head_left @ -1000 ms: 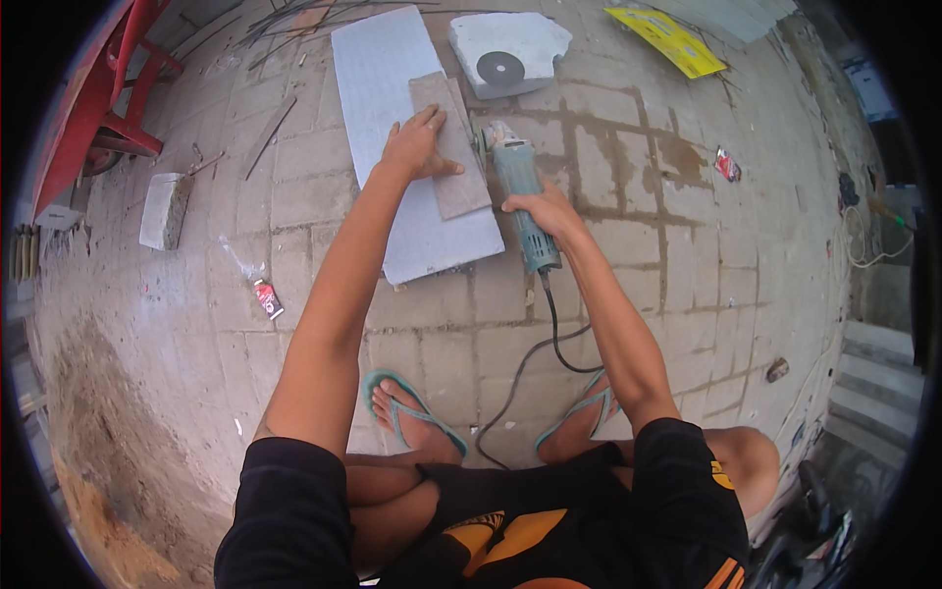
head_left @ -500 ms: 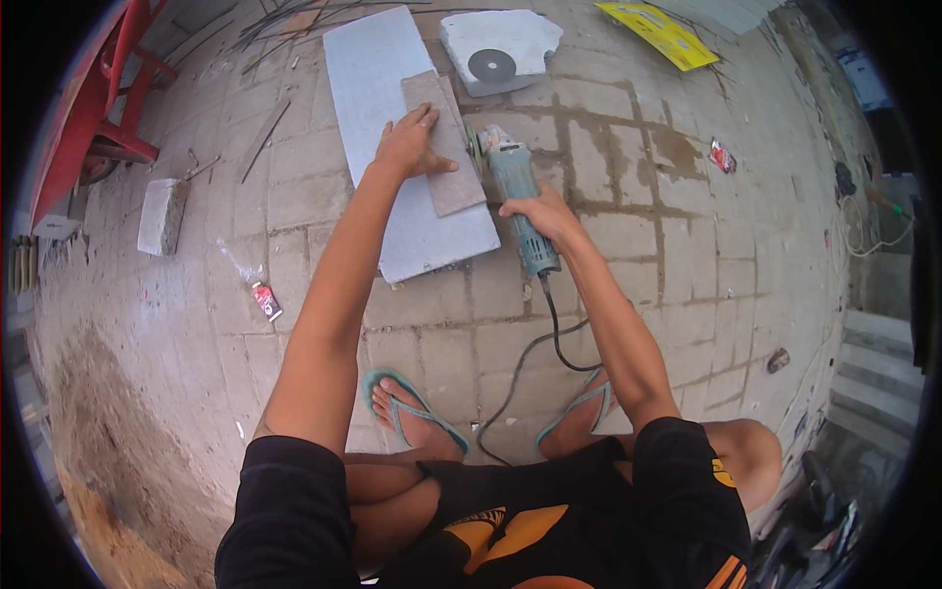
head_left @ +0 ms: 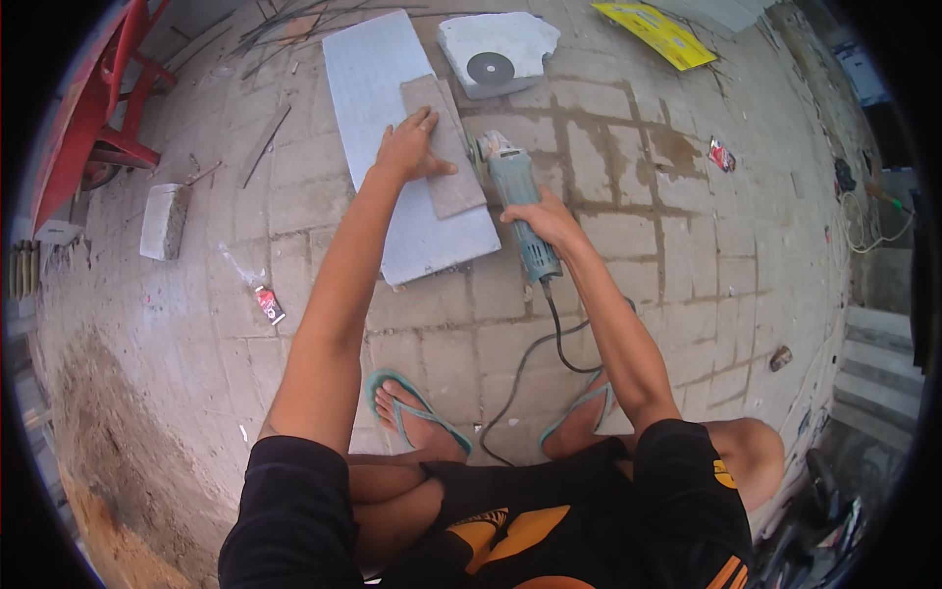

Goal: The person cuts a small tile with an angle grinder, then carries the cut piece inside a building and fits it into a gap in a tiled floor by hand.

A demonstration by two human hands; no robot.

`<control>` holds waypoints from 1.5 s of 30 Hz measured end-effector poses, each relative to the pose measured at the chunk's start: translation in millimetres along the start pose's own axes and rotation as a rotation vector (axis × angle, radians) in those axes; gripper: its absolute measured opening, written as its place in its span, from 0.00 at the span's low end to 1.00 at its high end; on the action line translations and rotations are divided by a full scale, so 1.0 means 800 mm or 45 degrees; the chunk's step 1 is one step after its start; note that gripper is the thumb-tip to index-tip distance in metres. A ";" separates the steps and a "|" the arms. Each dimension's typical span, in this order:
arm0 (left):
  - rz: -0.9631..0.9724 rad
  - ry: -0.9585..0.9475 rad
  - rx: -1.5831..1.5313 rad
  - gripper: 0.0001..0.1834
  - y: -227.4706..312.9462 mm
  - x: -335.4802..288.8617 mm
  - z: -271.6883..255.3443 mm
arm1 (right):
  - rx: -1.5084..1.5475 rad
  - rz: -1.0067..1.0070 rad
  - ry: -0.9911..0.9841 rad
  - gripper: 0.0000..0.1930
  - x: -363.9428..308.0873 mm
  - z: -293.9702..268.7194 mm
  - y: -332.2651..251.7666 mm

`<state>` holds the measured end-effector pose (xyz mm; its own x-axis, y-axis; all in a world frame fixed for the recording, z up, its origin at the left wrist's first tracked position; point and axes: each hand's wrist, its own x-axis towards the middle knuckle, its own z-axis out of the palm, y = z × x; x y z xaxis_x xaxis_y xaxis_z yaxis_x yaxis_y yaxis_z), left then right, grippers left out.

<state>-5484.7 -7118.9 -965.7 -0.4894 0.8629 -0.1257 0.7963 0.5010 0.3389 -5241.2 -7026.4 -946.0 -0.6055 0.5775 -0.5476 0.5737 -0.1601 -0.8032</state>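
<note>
Grey-brown tile (head_left: 459, 194) lies on the pale slab (head_left: 432, 243), seemingly whole, under the spread left hand (head_left: 407, 147); the right hand (head_left: 547, 218) wraps the teal angle grinder (head_left: 514, 181), disc (head_left: 474, 147) beside it, any cut indiscernible.

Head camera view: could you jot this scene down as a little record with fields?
Left hand: spread on a flat, grey-brown rectangular tile
Right hand: wrapped around a teal, long-bodied power grinder
Under the tile: long, pale rectangular slab
Beyond the grinder: black round disc on a chunky white block
Ground: grey-tan block paving
</note>
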 end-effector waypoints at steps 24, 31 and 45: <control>-0.016 -0.024 -0.037 0.59 -0.001 -0.004 -0.005 | -0.028 -0.057 0.020 0.32 0.067 -0.001 -0.045; -0.015 -0.008 -0.034 0.57 -0.003 -0.007 -0.004 | -0.092 -0.095 -0.043 0.32 0.005 -0.035 -0.027; -0.041 -0.057 0.019 0.57 0.003 -0.004 -0.007 | -0.087 -0.004 -0.093 0.37 -0.024 -0.035 0.015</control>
<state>-5483.1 -7121.1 -959.0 -0.4987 0.8482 -0.1784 0.7857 0.5293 0.3201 -5206.9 -7017.0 -938.7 -0.6445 0.5174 -0.5630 0.6066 -0.1023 -0.7884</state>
